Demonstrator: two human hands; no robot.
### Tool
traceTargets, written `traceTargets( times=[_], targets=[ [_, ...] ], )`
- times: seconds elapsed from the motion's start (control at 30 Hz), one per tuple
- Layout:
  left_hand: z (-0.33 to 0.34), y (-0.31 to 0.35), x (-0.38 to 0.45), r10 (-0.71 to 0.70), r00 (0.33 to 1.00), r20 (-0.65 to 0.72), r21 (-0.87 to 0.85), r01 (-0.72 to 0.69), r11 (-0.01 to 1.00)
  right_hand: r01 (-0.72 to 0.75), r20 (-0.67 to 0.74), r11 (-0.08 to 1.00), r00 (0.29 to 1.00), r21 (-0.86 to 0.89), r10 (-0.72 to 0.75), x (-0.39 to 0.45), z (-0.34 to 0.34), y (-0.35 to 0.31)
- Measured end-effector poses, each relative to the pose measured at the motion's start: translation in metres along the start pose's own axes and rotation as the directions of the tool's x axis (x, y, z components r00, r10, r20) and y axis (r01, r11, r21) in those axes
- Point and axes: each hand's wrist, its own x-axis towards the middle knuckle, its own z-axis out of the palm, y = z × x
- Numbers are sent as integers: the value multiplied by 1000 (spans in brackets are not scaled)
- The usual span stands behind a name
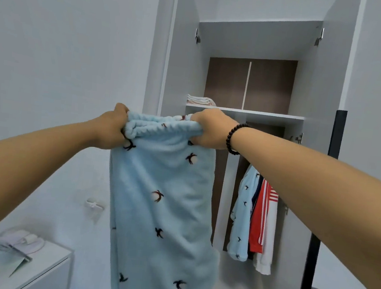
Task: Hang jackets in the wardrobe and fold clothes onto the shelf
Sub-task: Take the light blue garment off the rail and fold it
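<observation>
Left hand [113, 129] and right hand [210, 128], apart, each clamp the waistband of blue pants [162, 200] hanging before the wardrobe [327, 88]; folded clothes [200, 100] at 12 o'clock on the shelf [258, 113].

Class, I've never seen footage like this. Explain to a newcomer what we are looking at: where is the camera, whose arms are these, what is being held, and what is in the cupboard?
There is one picture, from a camera worn on a person's head, so both arms are theirs. The left hand and right hand grip the waistband of light blue fleece trousers, which hang down. Behind stands an open wardrobe. Folded clothes lie on its shelf, and jackets hang below.
</observation>
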Motion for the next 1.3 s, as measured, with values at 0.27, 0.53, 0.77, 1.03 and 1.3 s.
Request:
traceTargets(
  times=[0.27, 0.53, 0.77, 1.03, 1.3],
  targets=[
    [8, -5, -29, 82, 981, 174, 251, -124, 960, 14, 227, 996, 974, -88, 6, -3, -13, -48],
    [-32, 6, -50, 74, 930, 361, 356, -210, 911, -115, 321, 993, 941, 13, 105, -26, -34, -51],
    [-95, -8, -83, 47, 982, 183, 297, -101, 949, -84, 3, 996, 996, 22, 84, -34, -47, -81],
    [-125, -39, -149, -74, 997, -4, 52, 75, 996, -28, -285, 977, 958, -210, -34, -27, -9, -159],
    [-101, 21, -184, 9, 994, -110, -590, -73, 804, -298, -180, 948, 932, 109, 314, -34, -26, -156]
  ],
)
